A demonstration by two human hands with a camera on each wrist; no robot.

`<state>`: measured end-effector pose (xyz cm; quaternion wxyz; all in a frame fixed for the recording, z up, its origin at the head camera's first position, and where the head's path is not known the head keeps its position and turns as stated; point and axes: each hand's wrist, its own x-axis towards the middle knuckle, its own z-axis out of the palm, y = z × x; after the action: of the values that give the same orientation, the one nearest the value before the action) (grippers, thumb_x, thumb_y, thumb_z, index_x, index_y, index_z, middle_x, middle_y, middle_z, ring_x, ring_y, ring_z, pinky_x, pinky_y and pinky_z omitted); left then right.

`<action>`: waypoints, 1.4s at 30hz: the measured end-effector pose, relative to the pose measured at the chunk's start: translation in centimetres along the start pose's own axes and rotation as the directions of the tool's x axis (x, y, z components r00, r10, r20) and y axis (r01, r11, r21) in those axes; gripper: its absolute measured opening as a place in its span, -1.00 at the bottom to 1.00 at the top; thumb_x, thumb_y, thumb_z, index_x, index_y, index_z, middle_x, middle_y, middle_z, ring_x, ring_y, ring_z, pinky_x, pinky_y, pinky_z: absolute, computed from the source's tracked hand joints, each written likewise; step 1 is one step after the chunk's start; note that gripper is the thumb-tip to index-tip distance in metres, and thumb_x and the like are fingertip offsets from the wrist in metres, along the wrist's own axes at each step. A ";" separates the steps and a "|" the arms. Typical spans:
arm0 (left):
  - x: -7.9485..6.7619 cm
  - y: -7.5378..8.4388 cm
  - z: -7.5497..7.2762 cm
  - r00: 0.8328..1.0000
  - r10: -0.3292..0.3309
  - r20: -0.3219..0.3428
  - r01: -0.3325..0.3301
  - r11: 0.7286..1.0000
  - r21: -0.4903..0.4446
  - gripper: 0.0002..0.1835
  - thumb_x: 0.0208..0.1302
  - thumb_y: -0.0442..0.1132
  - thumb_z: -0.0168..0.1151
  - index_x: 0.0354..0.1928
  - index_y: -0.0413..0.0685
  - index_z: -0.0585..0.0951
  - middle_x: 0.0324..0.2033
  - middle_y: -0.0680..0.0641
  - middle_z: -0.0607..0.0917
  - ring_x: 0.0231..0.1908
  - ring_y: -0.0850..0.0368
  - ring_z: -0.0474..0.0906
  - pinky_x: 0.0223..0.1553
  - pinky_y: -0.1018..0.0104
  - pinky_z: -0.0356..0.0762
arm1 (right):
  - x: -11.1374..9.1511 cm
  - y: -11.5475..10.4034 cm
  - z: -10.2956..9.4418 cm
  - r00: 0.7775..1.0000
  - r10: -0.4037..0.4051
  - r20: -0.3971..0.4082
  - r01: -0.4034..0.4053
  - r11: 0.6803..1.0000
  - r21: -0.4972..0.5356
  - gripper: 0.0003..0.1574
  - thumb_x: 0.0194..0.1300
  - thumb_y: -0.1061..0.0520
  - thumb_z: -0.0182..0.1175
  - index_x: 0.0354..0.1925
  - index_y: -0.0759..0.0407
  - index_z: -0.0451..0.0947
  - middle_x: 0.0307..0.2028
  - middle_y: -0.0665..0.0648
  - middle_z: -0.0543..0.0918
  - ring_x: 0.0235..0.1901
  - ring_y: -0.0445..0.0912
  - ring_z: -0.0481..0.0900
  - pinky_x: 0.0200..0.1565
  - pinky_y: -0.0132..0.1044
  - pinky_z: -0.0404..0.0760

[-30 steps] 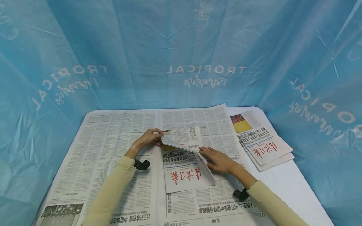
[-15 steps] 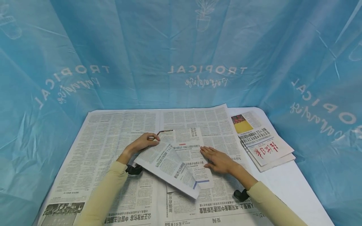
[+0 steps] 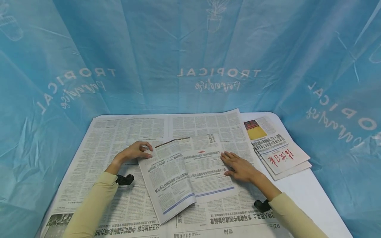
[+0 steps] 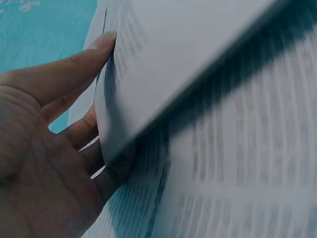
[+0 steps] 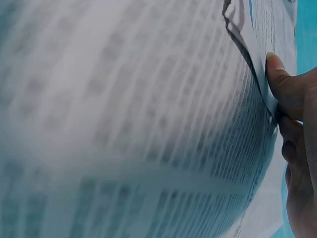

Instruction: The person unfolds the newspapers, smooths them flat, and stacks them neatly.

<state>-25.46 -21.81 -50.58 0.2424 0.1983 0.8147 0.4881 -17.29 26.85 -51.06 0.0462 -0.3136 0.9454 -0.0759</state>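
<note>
A folded newspaper (image 3: 171, 178) lies opened in the middle, its left half raised and tilted along the centre fold. My left hand (image 3: 137, 150) pinches the left edge of that page. In the left wrist view the thumb of the left hand (image 4: 54, 124) presses one side of the newspaper (image 4: 163, 59), with the other fingers behind it. At the opposite edge, my right hand (image 3: 240, 168) rests palm down with its fingers fairly straight, touching the paper. The right wrist view has the thumb of the right hand (image 5: 297, 109) against the edge of the newspaper (image 5: 163, 99).
Large newspaper sheets (image 3: 119, 185) cover most of the white table (image 3: 300, 195). A stack of folded newspapers (image 3: 276, 155) lies at the right, with red lettering on top. A blue printed curtain (image 3: 190, 56) surrounds the back and sides.
My left hand has moved left, swinging the top page over from right to left, so the red-lettered front is out of sight. The right hand has shifted slightly right with the paper's edge.
</note>
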 end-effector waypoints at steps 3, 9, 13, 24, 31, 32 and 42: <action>-0.3 -0.2 -0.4 0.996 0.020 -0.085 -0.014 0.998 0.066 -0.70 0.23 -0.35 0.34 -0.05 -0.34 0.53 0.03 -0.50 0.50 -0.11 -0.34 0.53 -0.26 0.18 0.47 | -0.5 0.3 0.0 1.000 0.026 0.008 -0.027 0.999 0.029 -0.07 0.31 -0.16 0.21 0.44 0.27 0.18 0.43 0.26 0.26 0.44 0.21 0.15 0.39 0.06 0.14; -0.1 -1.0 0.2 0.952 0.133 -0.276 -0.062 0.966 0.250 -0.73 0.13 -0.46 0.38 -0.12 -0.32 0.57 -0.23 -0.32 0.59 -0.47 0.04 0.42 -0.45 0.25 0.38 | -1.5 0.9 -0.1 0.997 0.077 -0.002 -0.077 0.996 0.033 -0.07 0.28 -0.18 0.24 0.44 0.22 0.22 0.43 0.23 0.27 0.44 0.21 0.16 0.37 0.08 0.18; -0.2 -1.5 0.9 0.918 0.174 -0.357 -0.038 0.934 0.356 -0.75 0.13 -0.47 0.37 -0.13 -0.27 0.59 -0.25 -0.27 0.59 -0.35 -0.01 0.51 -0.28 0.11 0.49 | -2.0 1.1 -0.3 0.996 0.087 -0.034 -0.086 0.996 0.033 -0.12 0.26 -0.17 0.28 0.40 0.18 0.31 0.40 0.21 0.34 0.41 0.22 0.21 0.34 0.11 0.24; -1.4 -1.0 2.5 0.901 0.423 -0.095 -0.108 0.432 0.895 -0.60 0.20 -0.40 0.34 0.08 0.00 0.56 0.13 -0.23 0.54 0.15 -0.18 0.48 0.14 -0.17 0.38 | -0.3 2.5 -1.1 0.986 -0.026 -0.164 0.029 0.999 0.016 -0.48 0.21 0.37 0.25 0.17 0.25 0.55 0.20 0.25 0.56 0.21 0.21 0.49 0.21 0.13 0.41; -2.7 -1.0 2.8 0.883 0.469 0.019 -0.170 0.281 0.944 -0.46 0.15 -0.35 0.40 0.19 0.02 0.51 0.11 -0.18 0.59 0.11 -0.08 0.56 0.19 -0.06 0.41 | 0.6 2.7 -0.7 1.000 -0.024 0.019 0.025 0.995 -0.093 -0.05 0.11 0.41 0.29 0.45 0.20 0.21 0.41 0.26 0.30 0.37 0.21 0.29 0.27 0.10 0.35; -2.8 -1.1 2.8 0.882 0.470 0.023 -0.168 0.269 0.948 -0.46 0.16 -0.34 0.40 0.20 0.01 0.51 0.11 -0.18 0.60 0.11 -0.08 0.56 0.19 -0.06 0.41 | 0.6 2.7 -0.6 0.999 -0.020 0.026 0.022 0.995 -0.094 -0.05 0.12 0.40 0.28 0.45 0.20 0.20 0.42 0.27 0.29 0.37 0.21 0.28 0.27 0.10 0.35; -2.4 -1.6 2.6 0.900 0.436 -0.008 -0.143 0.313 0.939 -0.56 0.23 -0.38 0.29 0.17 0.00 0.56 0.12 -0.19 0.61 0.11 -0.12 0.56 0.11 -0.09 0.45 | 0.8 2.9 -0.5 1.000 0.005 0.017 -0.004 1.000 -0.023 -0.24 0.32 0.32 0.13 0.45 0.17 0.22 0.43 0.24 0.28 0.38 0.19 0.28 0.24 0.10 0.38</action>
<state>-22.09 -22.05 -52.63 -0.1122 0.3771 0.9193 0.0059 -19.65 28.71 -51.10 0.0509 -0.3127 0.9464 -0.0622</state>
